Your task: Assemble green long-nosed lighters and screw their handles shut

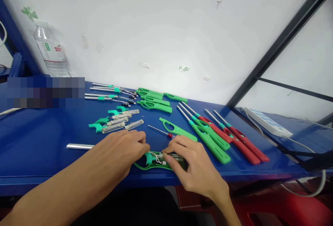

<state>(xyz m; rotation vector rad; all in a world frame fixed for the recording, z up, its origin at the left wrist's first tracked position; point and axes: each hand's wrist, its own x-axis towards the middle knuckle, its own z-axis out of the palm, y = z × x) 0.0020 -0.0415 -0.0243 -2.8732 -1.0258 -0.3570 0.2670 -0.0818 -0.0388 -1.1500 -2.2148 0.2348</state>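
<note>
An opened green stick lighter (145, 166) lies near the table's front edge, its half shell holding a teal trigger (148, 158), thin white wires (157, 159) and a see-through fuel tank (177, 157). My left hand (131, 146) is over the trigger end, fingers curled and pressed together; what they pinch is hidden. A metal tube (79, 146) sticks out leftward from behind my left forearm. With thumb and forefinger, my right hand (191, 158) pinches the wire-side end of the fuel tank. Just beyond it, a screwdriver (158, 130) lies beside a loose green half shell (178, 129).
Several finished-looking green and red lighters (241, 142) lie right. Farther back are green half shells (156, 105), metal tubes with wires (104, 96) and fuel tanks with triggers (114, 125). A water bottle (52, 51) stands back left; a power strip (270, 122) lies far right.
</note>
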